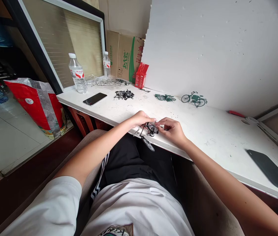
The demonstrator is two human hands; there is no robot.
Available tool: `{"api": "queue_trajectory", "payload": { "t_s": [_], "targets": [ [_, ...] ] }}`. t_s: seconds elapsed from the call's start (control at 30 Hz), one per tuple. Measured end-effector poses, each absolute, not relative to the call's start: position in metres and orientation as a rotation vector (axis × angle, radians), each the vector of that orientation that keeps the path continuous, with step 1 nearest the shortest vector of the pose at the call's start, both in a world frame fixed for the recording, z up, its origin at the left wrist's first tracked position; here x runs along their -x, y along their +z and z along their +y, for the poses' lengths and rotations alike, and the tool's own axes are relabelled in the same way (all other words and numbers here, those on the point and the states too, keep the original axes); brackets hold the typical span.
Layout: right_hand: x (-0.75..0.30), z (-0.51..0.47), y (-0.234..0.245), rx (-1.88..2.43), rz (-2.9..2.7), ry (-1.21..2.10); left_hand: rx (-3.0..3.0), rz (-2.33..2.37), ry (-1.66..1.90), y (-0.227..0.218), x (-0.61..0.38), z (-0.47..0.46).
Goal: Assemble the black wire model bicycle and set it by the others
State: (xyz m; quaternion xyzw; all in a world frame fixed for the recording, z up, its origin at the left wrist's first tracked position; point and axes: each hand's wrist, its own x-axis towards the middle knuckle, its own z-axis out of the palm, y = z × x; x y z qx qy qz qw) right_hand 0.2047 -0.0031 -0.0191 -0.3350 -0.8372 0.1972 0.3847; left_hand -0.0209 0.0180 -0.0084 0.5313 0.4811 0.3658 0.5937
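A small black model bicycle (151,127) is between my two hands at the table's front edge, one wheel hanging past the edge. My left hand (141,118) is closed on it from the left, thumb and fingers near the upper wheel. My right hand (170,128) pinches at the other side of that wheel. Whether a tiny part sits between the right fingertips is too small to make out. Farther back on the white table (139,106) stands a finished-looking green model bicycle (194,99). Green bicycle parts (164,97) and a heap of black parts (124,94) lie left of it.
A phone (95,99), water bottles (78,73) and part frames (104,82) are on the left. A red box (141,76) and a cardboard carton (124,54) stand behind. At right lie scissors (239,114) and a dark flat object (271,170).
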Motion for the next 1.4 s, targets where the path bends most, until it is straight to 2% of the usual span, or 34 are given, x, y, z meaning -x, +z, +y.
{"api": "queue_trajectory", "payload": {
  "t_s": [0.93,1.4],
  "targets": [
    [-0.2034,-0.0015,-0.0242,0.911,-1.987,0.657,-1.368,1.124,0.802,-0.0078,0.0211,0.0172],
    [-0.2057,-0.0009,-0.0243,0.898,-2.043,0.633,-1.392,1.119,0.793,-0.0094,0.0219,0.0178]
  ]
}}
